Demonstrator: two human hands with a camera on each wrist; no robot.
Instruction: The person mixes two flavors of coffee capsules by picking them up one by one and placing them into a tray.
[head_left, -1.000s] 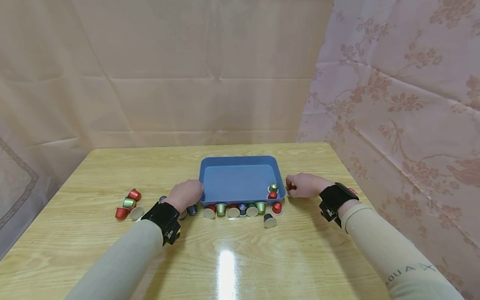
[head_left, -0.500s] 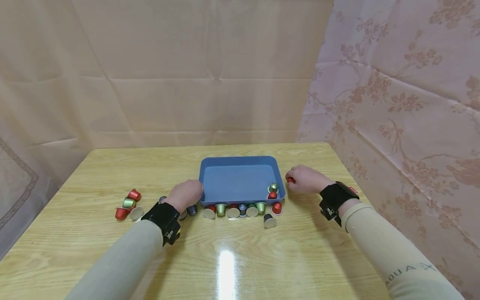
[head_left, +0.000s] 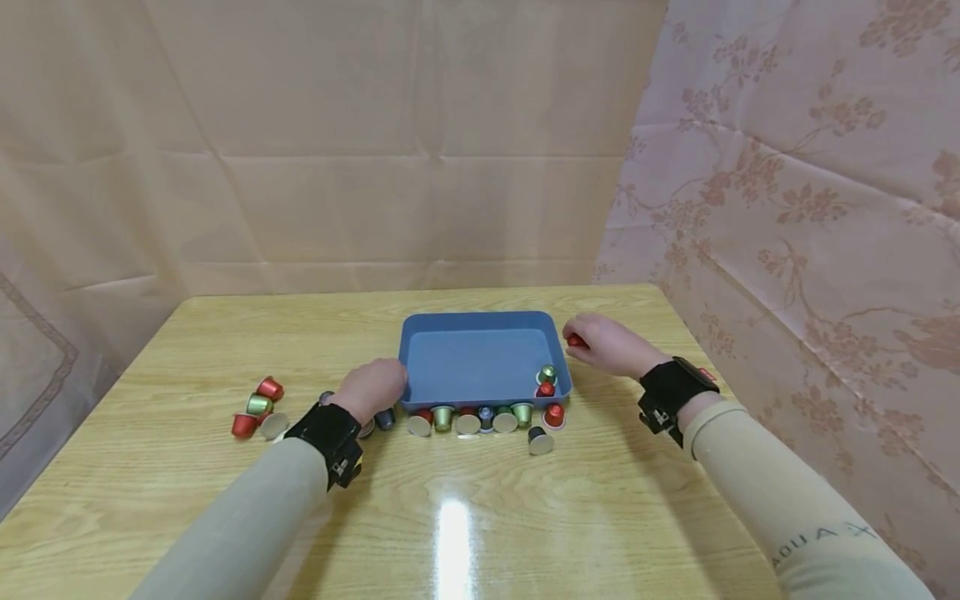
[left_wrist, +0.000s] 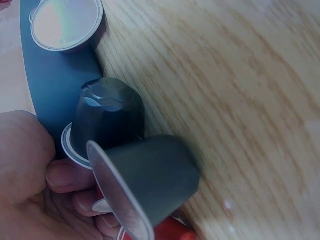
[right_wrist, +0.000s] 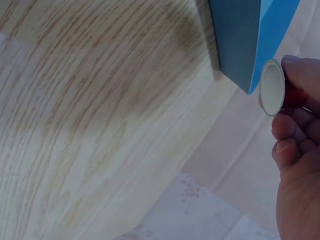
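The right hand pinches a small, red, cup-shaped coffee capsule with a pale round lid between closed fingers, just outside the right rim of a shallow, blue, rectangular tray. The tray lies leftward from those fingers; the capsule's long axis runs roughly crosswise, lid facing the tray. The left hand, farther from this capsule, has curled fingers beside a dark, glossy, cup-shaped capsule; whether they grip anything, I cannot tell.
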